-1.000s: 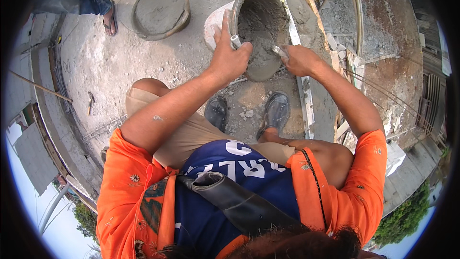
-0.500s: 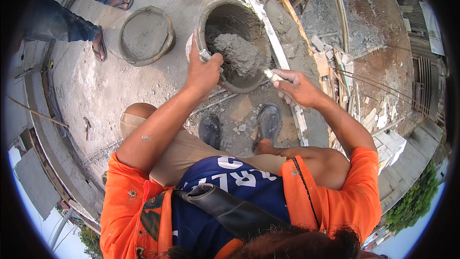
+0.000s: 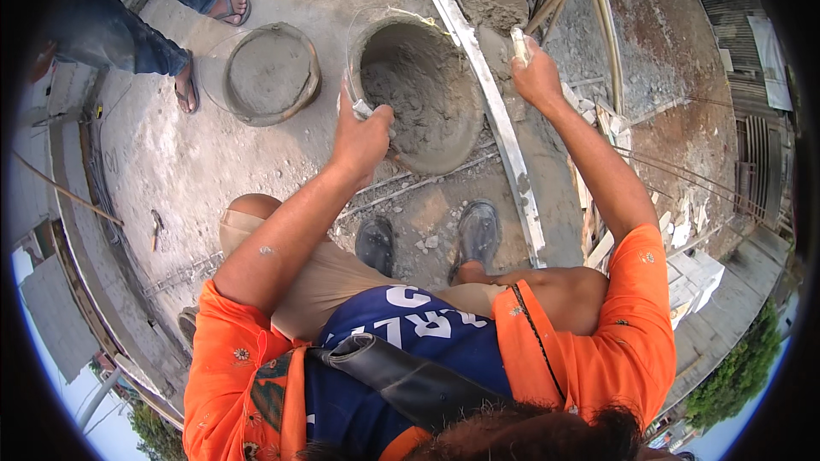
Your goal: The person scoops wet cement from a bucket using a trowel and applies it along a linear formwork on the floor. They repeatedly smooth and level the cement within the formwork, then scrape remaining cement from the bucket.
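Note:
My left hand [image 3: 362, 138] is closed around the pale grip [image 3: 363, 108] of a wire handle at the left rim of a mortar bucket [image 3: 461, 141]. Wet grey mortar [image 3: 418, 90] coats the inside and lies in the bottom. Out past the long white-edged strip, my right hand [image 3: 538, 77] grips a trowel by its pale handle [image 3: 519, 44]. The blade points away from me and carries grey mortar [image 3: 504, 4], which hides most of it. Below it is a band of wet mortar [image 3: 502, 51] beside the strip.
A second bucket [image 3: 272, 75], full of mortar, stands left. Beyond it are another person's sandalled feet [image 3: 185, 85]. The white-edged strip [image 3: 500, 124] runs along the bucket's right side. Poles [image 3: 605, 17] and rubble [image 3: 683, 205] lie right; a hammer-like tool [image 3: 155, 230] lies left.
My right hand has swung right and away from me, bringing the trowel and a load of mortar out of the bucket and across the strip. My left hand keeps its hold at the rim.

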Tool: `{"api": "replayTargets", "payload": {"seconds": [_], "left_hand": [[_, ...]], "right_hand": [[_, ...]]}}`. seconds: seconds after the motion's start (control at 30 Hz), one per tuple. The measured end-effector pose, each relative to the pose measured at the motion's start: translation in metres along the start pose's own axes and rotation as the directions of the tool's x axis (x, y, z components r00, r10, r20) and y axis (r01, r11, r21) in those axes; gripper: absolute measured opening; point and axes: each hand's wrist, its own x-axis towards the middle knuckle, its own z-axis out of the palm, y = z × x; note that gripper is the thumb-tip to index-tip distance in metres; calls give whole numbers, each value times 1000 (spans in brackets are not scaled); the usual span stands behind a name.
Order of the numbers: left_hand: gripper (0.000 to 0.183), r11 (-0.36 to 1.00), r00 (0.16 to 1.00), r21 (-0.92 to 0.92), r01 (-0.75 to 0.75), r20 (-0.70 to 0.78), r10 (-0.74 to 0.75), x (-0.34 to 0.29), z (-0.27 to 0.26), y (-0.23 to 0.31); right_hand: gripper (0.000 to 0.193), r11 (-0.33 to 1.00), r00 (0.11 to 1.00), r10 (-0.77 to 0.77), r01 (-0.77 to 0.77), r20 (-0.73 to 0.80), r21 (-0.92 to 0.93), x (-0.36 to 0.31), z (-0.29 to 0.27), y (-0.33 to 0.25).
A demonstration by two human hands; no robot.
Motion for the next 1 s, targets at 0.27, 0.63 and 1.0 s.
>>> {"api": "replayTargets", "payload": {"seconds": [0.27, 0.63, 1.0], "left_hand": [[75, 999, 998, -5, 53, -15, -53, 0, -2, 2], [64, 996, 996, 17, 87, -10, -87, 5, -8, -9], [55, 998, 997, 17, 60, 51, -61, 0, -9, 1]], "right_hand": [[42, 866, 839, 318, -446, 442, 224, 84, -52, 56], [47, 887, 689, 404, -457, 602, -71, -47, -109, 100], [49, 922, 801, 353, -212, 484, -323, -180, -161, 170]]}}
